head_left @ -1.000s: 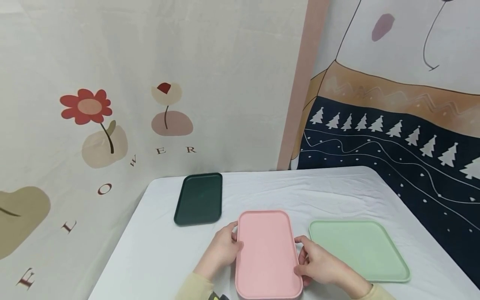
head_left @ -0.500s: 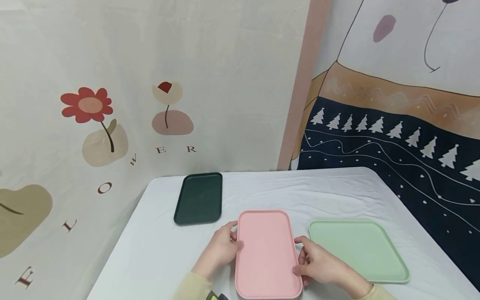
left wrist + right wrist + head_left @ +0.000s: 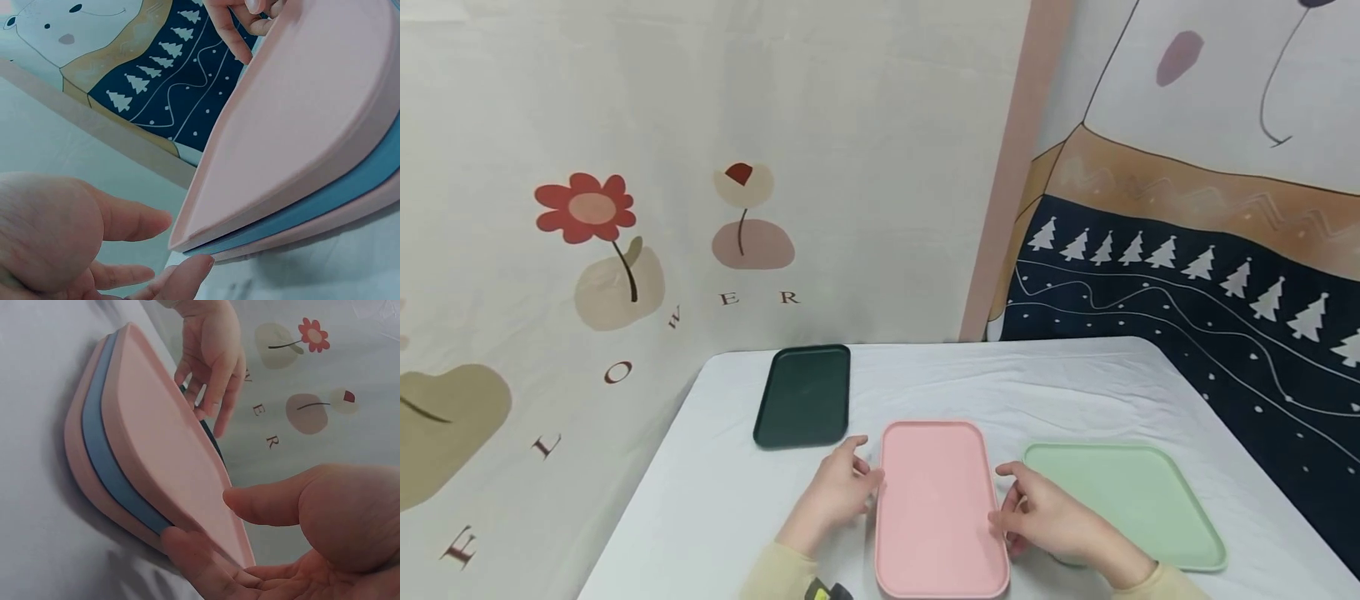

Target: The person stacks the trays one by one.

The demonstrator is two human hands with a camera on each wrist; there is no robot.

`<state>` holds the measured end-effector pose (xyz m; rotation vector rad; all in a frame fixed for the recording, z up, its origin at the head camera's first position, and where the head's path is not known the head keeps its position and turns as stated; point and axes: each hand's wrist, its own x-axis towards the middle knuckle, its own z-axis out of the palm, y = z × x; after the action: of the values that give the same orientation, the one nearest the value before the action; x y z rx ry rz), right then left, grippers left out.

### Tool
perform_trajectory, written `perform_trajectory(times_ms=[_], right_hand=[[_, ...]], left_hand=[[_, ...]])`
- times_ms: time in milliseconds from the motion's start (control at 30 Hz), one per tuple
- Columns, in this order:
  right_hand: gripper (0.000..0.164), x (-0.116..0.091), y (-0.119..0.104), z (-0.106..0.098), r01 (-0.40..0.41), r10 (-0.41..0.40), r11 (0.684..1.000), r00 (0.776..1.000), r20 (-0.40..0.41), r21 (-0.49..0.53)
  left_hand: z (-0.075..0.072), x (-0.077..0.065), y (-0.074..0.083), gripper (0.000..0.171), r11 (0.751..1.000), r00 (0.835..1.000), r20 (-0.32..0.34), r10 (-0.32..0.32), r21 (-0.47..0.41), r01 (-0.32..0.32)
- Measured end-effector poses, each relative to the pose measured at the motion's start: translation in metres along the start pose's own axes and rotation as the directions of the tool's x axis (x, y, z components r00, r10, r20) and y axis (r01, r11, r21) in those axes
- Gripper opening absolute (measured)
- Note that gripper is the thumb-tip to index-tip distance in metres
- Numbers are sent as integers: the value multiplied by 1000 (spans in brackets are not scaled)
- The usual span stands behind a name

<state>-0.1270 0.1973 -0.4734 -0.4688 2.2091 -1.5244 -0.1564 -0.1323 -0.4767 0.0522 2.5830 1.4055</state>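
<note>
A stack of trays stands upright on its base at the near middle of the table, its top a pink tray (image 3: pixel 942 508). From the side, the wrist views show a blue tray (image 3: pixel 350 199) sandwiched between it and another pink tray (image 3: pixel 76 447) at the bottom. Beside the stack's left edge is my left hand (image 3: pixel 833 493), fingers loosely spread and thumb tip close to the rim. My right hand (image 3: pixel 1047 515) is at the opposite edge, its thumb overlapping the rim in the head view. Its fingers are relaxed, with a fingertip against the stack's side in the right wrist view.
A dark green tray (image 3: pixel 805 396) lies at the back left of the white-covered table (image 3: pixel 700 500). The light green tray (image 3: pixel 1138 500) is on the right, partly behind my right hand. Printed cloths hang behind the table and along its right side.
My left hand has let go of the stack's left edge and drawn slightly away. On the right, my fingers have loosened and lifted a little from the edge. The stack stays in place.
</note>
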Motion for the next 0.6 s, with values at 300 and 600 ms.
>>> perform_trajectory(times_ms=[300,600], right_hand=[[75,7,-13,-8,-2,1,999,1000,-31,-37],[76,22,-28,-11,2,-8,996,998,-64,-89]], left_hand=[[-17,-2,-4,66,1000,998,-60,-19,-23,17],[-52,-5,-14,67,998,988,-148,-53,-51,46]])
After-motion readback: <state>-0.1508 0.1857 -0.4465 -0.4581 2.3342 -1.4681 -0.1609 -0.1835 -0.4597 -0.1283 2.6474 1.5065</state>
